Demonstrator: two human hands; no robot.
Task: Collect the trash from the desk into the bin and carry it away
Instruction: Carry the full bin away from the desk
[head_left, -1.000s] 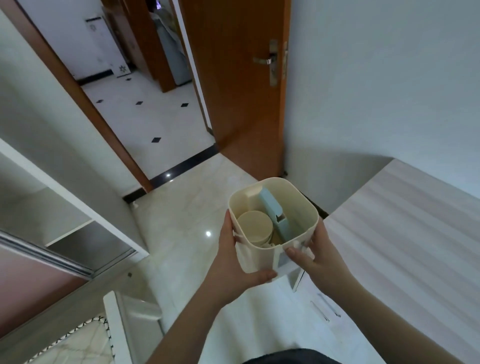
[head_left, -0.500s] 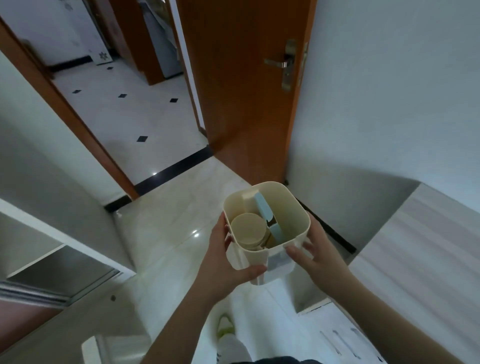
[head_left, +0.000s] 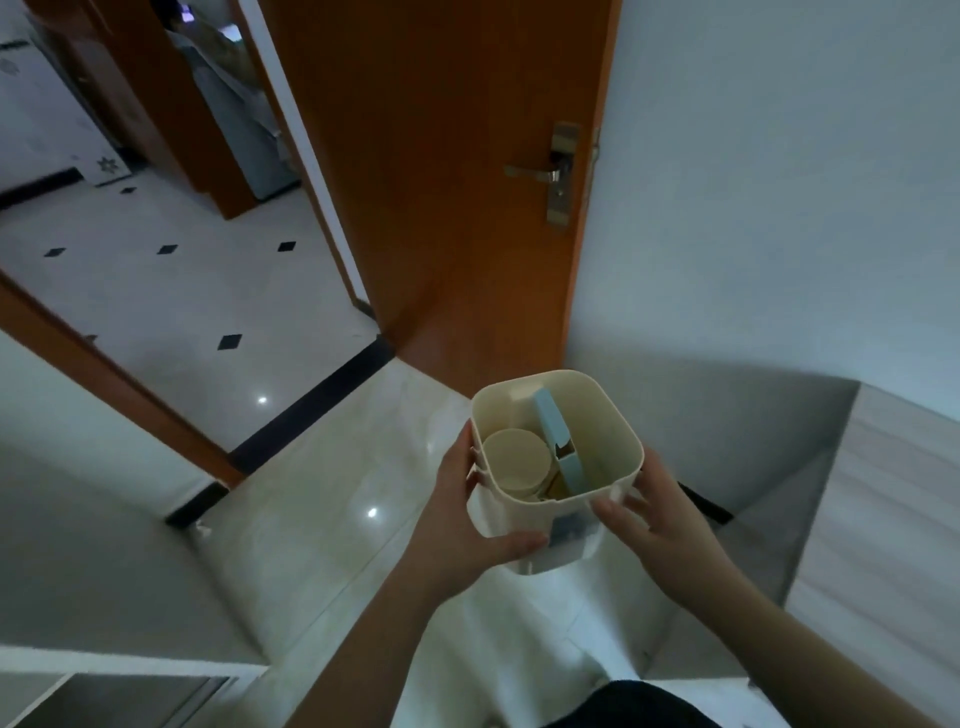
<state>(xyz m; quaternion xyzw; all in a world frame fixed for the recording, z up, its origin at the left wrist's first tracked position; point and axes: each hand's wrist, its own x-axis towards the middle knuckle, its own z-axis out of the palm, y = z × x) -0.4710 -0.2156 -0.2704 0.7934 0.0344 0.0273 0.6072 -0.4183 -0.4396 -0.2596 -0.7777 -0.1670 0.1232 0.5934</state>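
Observation:
A small cream square bin (head_left: 613, 421) is carried in front of me at waist height, above the floor. My left hand (head_left: 462, 525) wraps its left side, thumb across the front wall. My right hand (head_left: 660, 519) grips its right front corner. Inside the bin lie a cream paper cup (head_left: 517, 460) and a light blue flat box (head_left: 558, 441) standing on edge. The desk (head_left: 893, 519) with its pale wood-grain top is at the right edge of the view.
An open orange-brown wooden door (head_left: 467, 208) with a brass handle (head_left: 550, 174) stands straight ahead. The doorway to its left opens onto a white tiled floor (head_left: 171, 301) with black diamonds. A white shelf unit (head_left: 104, 675) sits at the lower left.
I have walked toward the doorway with the bin held in both hands. The door and threshold are closer, and the desk has slid off to the right.

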